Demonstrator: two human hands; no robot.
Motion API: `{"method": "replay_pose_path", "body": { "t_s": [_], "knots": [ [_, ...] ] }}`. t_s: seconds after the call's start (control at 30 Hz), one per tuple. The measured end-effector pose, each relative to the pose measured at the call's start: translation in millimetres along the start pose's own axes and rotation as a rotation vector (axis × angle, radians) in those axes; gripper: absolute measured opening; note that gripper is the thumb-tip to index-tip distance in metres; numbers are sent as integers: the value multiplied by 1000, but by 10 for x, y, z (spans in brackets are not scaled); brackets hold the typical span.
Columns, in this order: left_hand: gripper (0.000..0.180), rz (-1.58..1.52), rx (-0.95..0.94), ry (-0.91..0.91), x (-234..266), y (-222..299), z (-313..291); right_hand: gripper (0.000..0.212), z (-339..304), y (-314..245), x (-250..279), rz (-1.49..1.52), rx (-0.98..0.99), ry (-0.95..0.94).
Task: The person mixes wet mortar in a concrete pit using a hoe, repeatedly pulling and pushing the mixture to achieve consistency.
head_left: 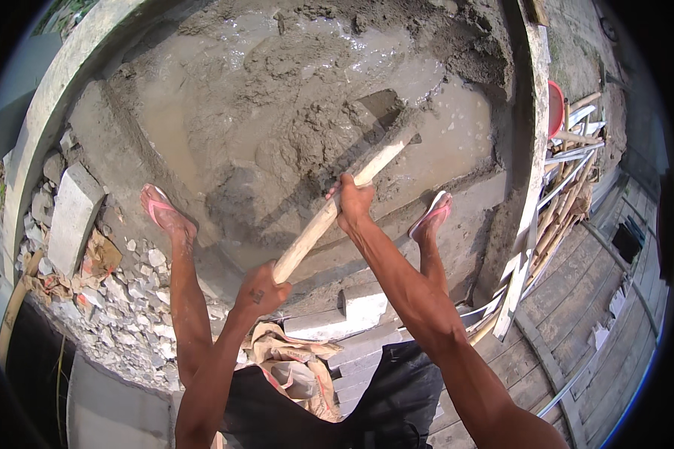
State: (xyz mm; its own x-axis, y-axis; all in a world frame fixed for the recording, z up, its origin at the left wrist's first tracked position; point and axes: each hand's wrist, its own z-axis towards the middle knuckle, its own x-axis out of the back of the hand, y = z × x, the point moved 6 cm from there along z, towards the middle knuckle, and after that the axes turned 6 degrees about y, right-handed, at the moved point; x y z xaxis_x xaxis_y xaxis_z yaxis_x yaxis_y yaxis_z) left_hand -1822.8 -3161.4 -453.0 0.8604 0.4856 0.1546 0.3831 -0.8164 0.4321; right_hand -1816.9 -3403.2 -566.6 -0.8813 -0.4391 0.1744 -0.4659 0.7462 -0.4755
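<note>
A hoe with a pale, rough wooden handle slants from near my body up and to the right. Around the handle's near end my left hand is closed. Farther up the shaft my right hand wraps it with the fingers. The hoe's head, dark and coated in mud, rests at the wet grey mortar, partly covered by it. Watery pools lie on both sides of the mortar heap.
My feet in pink-strapped sandals stand astride, on the mixing pit's edge. Broken stones and a concrete block lie left. Torn paper sacks are between my legs. Sticks and a red basin lie right, beyond a board.
</note>
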Motion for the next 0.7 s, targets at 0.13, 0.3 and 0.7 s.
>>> {"method": "replay_pose_path", "body": {
  "t_s": [0.13,0.3,0.7],
  "knots": [
    [42,232,-1,-43,792,-617,-366,8,-1021,585,-152,220,-202,-3],
    [37,510,-43,22,1251,-1472,-793,9,-2095,762,-264,275,-327,-58],
    [32,126,89,35,-299,623,-217,18,65,-37,87,-52,-223,16]
  ]
}}
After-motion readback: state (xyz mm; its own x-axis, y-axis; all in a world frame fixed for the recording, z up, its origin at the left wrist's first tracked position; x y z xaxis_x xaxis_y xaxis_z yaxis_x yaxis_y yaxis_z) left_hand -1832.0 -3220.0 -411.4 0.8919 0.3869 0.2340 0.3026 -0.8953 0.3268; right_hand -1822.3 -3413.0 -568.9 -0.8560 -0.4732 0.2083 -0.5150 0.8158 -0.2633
